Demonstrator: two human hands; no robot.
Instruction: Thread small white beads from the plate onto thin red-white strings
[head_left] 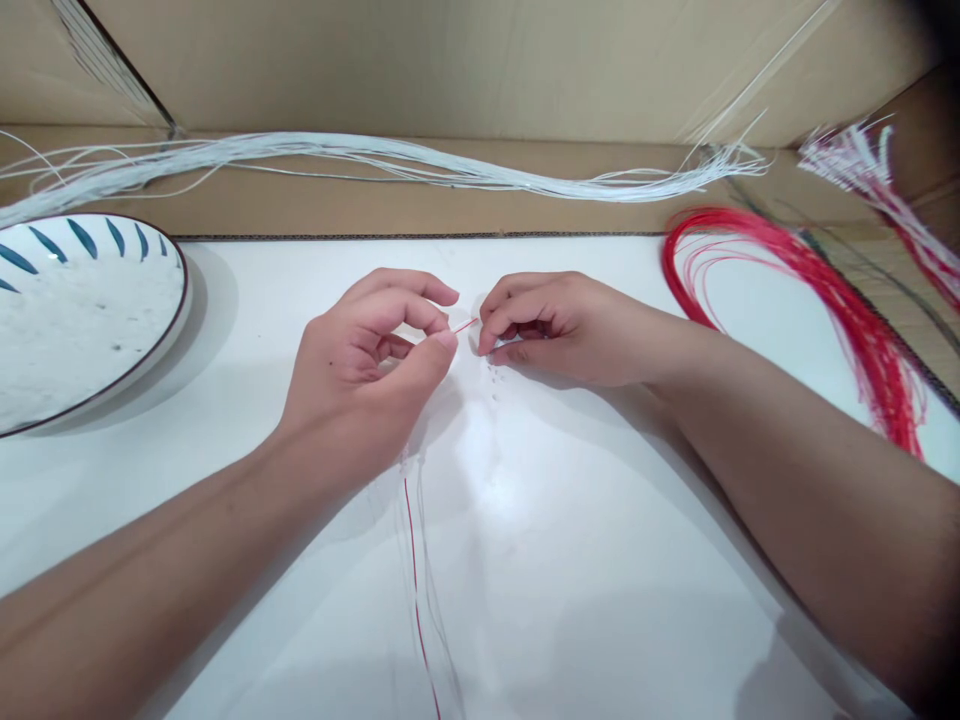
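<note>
My left hand [367, 360] is raised over the white tabletop, thumb and index finger pinching thin red and white wires. Their short tips [466, 325] stick out to the right, toward my other hand. Below the wrist, a red wire [412, 560] and pale wires [430, 560] trail down to the bottom edge of the view. My right hand [547, 325] is closed just across a small gap, fingertips curled together low over the table. Whatever lies between its fingers is hidden. Tiny specks [493, 382] are scattered on the table just below these fingertips.
A white plate [82, 350] with blue-green leaf marks stands at the left. Along the back, a long bundle of white wires [420, 160] lies on cardboard [450, 212]. Looped red wires [825, 290] and a red-and-white bundle [885, 195] lie at the right.
</note>
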